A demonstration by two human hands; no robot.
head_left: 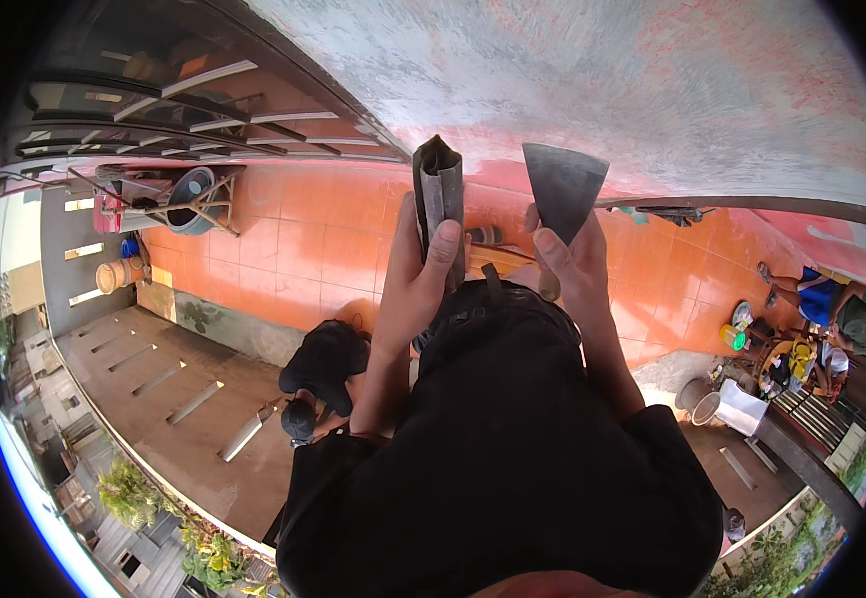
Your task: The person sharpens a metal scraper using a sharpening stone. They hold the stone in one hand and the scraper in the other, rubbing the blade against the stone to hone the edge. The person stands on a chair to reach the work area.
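Observation:
My left hand [411, 279] is closed around a folded dark grey sheet [440, 194], which looks like sandpaper and stands upright with its creased open end on top. The thumb presses along its near side. In my right hand [579, 274] is a putty knife [565, 184], its wide, flat grey blade pointing up toward the wall. The rounded end of its handle shows below the fingers. Both hands are raised in front of my body, a short way apart, and neither tool appears to touch the wall [592, 80], which has grey, streaky plaster with pink patches.
Orange tiles [293, 234] cover the floor below. Behind on the left, a person in black [328, 364] crouches. A dark-framed window [203, 110] borders the wall at left, near a basin [191, 194] on a stand. Far right, another person [847, 314] is beside a cluttered table [787, 374].

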